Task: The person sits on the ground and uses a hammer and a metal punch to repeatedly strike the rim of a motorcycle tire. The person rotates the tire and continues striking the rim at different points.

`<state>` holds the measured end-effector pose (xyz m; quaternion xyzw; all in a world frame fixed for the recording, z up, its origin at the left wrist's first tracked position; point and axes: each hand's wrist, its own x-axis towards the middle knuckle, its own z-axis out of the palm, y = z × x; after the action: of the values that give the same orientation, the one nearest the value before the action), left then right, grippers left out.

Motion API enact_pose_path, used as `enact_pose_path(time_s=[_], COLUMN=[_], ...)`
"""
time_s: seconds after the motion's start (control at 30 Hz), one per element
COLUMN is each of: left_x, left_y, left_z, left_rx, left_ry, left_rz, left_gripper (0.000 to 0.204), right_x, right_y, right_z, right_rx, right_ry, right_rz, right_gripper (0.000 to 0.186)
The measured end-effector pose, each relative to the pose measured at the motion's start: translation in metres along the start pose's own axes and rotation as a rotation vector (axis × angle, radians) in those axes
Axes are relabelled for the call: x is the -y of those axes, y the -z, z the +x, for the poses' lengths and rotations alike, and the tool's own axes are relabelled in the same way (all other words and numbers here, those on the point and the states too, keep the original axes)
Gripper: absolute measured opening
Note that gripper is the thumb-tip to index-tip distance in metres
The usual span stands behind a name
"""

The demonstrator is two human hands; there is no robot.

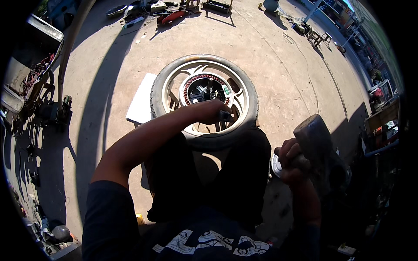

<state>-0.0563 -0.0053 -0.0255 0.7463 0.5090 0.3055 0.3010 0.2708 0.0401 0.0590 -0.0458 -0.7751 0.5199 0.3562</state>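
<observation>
A motorcycle-type wheel [251,89] with a dark tyre and pale spoked rim lies flat before my knees. Its hub motor shows a ring of red copper windings [186,92] around a dark centre. My left hand [213,112] is closed over the near right part of the hub, around a short dark piece [226,116] whose kind I cannot make out. Off to the right, my right hand [295,160] grips a mallet, its large, worn grey head [311,130] raised above the fist. Most of the mallet's handle is hidden by my fingers.
A white board [140,100] pokes out left of the wheel. A post and machinery [61,111] stand at the left. Tools and a red part [173,17] lie on the far floor. A small stool [314,38] is far right; a white round object [276,166] sits beside my right hand.
</observation>
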Motion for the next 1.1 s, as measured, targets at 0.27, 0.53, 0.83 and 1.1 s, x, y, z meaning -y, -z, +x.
enact_pose_path(time_s=[0.27,0.53,0.83,1.1], left_x=[-0.003,0.005,-0.001,-0.021], left_y=[-0.002,-0.016,-0.013,-0.014], left_z=[0.002,-0.006,0.008,0.006], left_rx=[-0.071,-0.059,-0.042,-0.101], left_ry=[-0.030,-0.014,-0.116,-0.085], left_rz=[-0.051,-0.031,-0.054,-0.103], left_gripper=[0.007,0.010,0.009,0.024], right_x=[0.004,0.035,-0.018,-0.030], right_y=[-0.028,-0.016,-0.019,-0.007], right_z=[0.027,0.028,0.019,-0.001], right_rx=[0.156,0.088,0.252,-0.092], right_ry=[-0.288,-0.395,-0.240,-0.376], right_rz=[-0.550,-0.574,-0.730,-0.366], right_gripper=[0.030,0.028,0.029,0.036])
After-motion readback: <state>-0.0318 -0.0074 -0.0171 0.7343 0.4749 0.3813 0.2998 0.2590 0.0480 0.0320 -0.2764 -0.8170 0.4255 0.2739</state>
